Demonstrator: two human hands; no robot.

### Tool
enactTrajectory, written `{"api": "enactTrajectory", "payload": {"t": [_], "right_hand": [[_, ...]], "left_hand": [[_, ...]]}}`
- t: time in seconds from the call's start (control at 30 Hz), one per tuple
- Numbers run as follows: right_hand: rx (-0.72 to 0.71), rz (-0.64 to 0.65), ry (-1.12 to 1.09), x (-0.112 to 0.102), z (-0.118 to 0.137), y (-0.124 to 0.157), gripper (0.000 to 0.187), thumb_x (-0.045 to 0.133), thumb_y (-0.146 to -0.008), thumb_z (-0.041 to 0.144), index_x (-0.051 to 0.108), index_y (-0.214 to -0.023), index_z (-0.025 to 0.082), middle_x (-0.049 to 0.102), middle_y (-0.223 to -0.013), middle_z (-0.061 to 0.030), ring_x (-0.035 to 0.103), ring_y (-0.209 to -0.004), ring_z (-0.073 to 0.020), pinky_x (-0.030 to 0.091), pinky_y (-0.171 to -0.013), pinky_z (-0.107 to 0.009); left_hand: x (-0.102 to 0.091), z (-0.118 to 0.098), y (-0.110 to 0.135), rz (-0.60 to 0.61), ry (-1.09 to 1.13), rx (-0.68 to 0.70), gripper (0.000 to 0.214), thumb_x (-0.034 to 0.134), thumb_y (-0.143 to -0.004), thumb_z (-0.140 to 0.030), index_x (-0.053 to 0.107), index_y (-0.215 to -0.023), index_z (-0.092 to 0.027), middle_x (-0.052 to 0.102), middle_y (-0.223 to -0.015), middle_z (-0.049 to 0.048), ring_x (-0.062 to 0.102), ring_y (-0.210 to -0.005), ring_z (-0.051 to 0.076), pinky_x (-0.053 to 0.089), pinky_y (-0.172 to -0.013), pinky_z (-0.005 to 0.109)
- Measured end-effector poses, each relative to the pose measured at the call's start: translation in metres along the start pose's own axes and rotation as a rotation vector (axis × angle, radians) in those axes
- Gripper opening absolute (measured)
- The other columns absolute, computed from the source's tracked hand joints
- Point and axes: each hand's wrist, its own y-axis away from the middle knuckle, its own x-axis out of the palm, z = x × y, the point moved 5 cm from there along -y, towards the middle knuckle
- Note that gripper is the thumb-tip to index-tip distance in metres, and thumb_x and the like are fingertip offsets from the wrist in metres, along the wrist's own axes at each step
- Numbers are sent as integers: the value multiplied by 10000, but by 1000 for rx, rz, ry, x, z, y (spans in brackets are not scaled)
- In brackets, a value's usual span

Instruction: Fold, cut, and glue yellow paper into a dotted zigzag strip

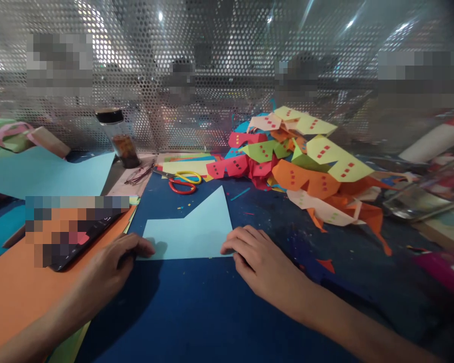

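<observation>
A light blue folded paper [191,233] lies flat on the dark blue table top [196,307], one corner folded up into a point. My left hand [115,259] presses its lower left corner with curled fingertips. My right hand [255,254] rests on its lower right corner, fingers bent and pressed down on the fold edge. Neither hand lifts the paper.
A pile of folded coloured paper pieces [306,169] sits at the right back. Scissors with yellow and red handles [179,181] lie behind the paper. A dark-lidded jar [120,136] stands by the perforated metal wall. Orange sheet [11,292] and a phone [83,234] lie left.
</observation>
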Motion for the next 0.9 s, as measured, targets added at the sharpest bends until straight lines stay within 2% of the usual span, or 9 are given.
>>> {"api": "enactTrajectory", "payload": {"t": [0.2, 0.33, 0.6, 0.9], "right_hand": [[89, 13, 21, -3, 9, -10, 158, 534, -929, 126, 633, -844, 216, 650, -957, -4, 558, -925, -197, 374, -835, -382], [53, 7, 21, 5, 23, -22, 110, 571, -918, 162, 631, -837, 206, 644, -945, -6, 560, -923, -183, 358, -821, -355], [78, -20, 26, 19, 29, -38, 63, 604, -825, 152, 583, -791, 201, 623, -901, 0, 531, -868, -167, 321, -772, -333], [174, 21, 5, 10, 18, -26, 128, 565, -765, 87, 598, -812, 201, 643, -925, -3, 537, -900, -183, 320, -772, -338]], "left_hand": [[5, -10, 3, -25, -167, 197, 319, 393, -853, -101, 656, -939, -259, 664, -959, 26, 614, -947, 220, 475, -838, 344], [7, -14, 6, -36, -243, 286, 355, 380, -860, -94, 666, -976, -268, 656, -980, 26, 598, -946, 226, 454, -835, 351], [6, -14, 6, -78, -286, 333, 363, 384, -839, -82, 665, -974, -267, 657, -966, 15, 605, -922, 211, 465, -806, 312], [6, -11, 7, -84, -273, 358, 362, 395, -834, -82, 668, -976, -272, 672, -989, 17, 624, -936, 212, 482, -814, 312]]}}
